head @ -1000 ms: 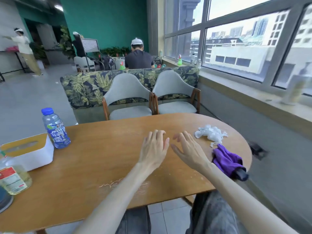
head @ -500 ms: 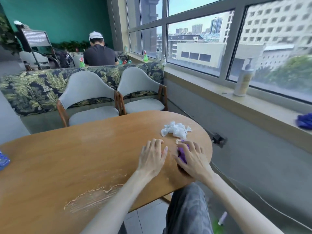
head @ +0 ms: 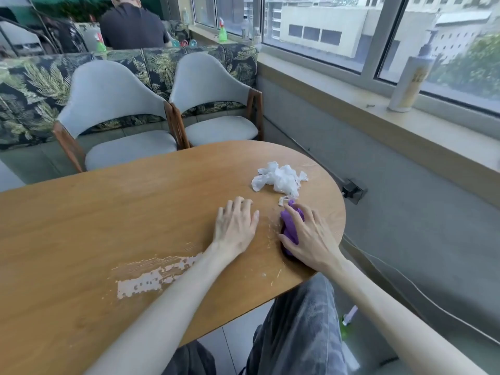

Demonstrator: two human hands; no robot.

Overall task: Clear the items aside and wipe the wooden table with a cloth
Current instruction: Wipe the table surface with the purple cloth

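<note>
**Near the table's rounded end, a purple cloth lies partly hidden under the right hand**

On the wooden table [head: 108, 212], close to its rounded right end, the purple cloth [head: 289, 226] is covered by the right hand [head: 308, 239]; its fingers are curled over the bunched fabric, so much of the cloth is concealed and its full shape cannot be made out. Just beside it, the left hand [head: 235, 226] is laid flat on the bare wood, fingers loosely spread and empty. A crumpled white tissue [head: 280, 180] is seen just beyond the cloth. A patch of worn finish [head: 151, 274] is partly hidden by the left forearm. A blurred pump bottle [head: 408, 82] stands on the windowsill [head: 338, 104].
</note>
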